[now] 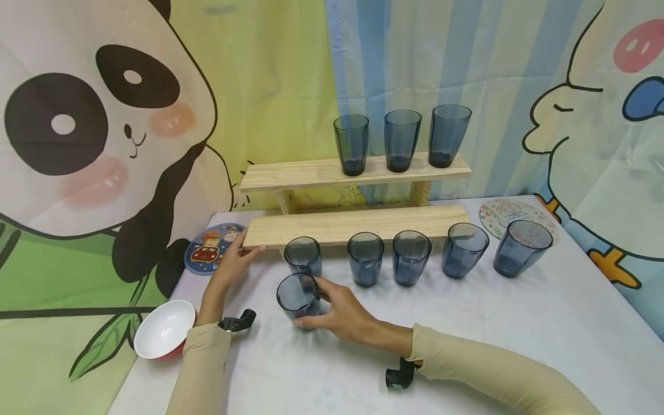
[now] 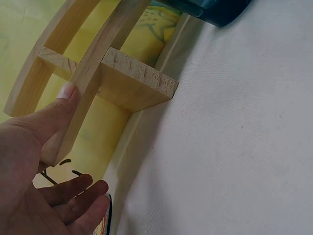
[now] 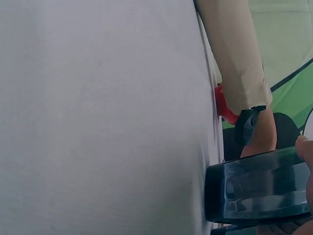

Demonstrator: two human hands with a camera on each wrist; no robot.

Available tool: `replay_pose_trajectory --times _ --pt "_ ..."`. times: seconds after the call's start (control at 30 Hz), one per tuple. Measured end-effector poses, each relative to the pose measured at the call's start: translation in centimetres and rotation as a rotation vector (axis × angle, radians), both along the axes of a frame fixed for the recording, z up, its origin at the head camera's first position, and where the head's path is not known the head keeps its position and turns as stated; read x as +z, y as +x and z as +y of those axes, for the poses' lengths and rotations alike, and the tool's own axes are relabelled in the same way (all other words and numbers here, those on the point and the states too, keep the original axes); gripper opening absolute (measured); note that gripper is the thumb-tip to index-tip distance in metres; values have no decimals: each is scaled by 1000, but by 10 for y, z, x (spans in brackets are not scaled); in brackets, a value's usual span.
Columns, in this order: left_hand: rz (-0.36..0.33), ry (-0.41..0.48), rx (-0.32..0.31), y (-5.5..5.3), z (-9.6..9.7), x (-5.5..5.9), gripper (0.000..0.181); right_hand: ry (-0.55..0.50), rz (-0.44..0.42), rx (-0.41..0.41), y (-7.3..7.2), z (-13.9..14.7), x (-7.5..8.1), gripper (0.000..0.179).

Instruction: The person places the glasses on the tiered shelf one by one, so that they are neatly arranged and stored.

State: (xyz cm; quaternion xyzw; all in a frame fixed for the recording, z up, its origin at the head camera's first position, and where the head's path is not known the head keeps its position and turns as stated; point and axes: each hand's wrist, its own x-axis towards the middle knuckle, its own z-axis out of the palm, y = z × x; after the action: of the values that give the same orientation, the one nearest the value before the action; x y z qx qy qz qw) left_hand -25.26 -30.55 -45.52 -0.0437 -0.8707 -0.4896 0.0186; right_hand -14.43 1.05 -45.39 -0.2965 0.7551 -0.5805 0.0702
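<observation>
Right hand (image 1: 346,312) grips a glass (image 1: 297,295) (left hand (image 1: 232,266) holds shelf (image 1: 358,225)).

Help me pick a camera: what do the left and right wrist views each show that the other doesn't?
Left wrist view only: the wooden shelf, with the left thumb against its edge.

Right wrist view only: the right hand, left sleeve, a black wrist camera and a red bowl.

Both: white tabletop, printed backdrop and a dark blue glass, whether the same one I can't tell.
</observation>
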Motion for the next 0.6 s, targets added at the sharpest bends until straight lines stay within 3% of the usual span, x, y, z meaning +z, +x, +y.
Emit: replay_pose_trajectory --times 0.37,0.6 --pt "-24 -30 10 1 1 2 91 1 -33 -9 -1 1 4 79" --pt "-27 -11 10 2 1 3 91 11 -9 6 -4 5 18 77"
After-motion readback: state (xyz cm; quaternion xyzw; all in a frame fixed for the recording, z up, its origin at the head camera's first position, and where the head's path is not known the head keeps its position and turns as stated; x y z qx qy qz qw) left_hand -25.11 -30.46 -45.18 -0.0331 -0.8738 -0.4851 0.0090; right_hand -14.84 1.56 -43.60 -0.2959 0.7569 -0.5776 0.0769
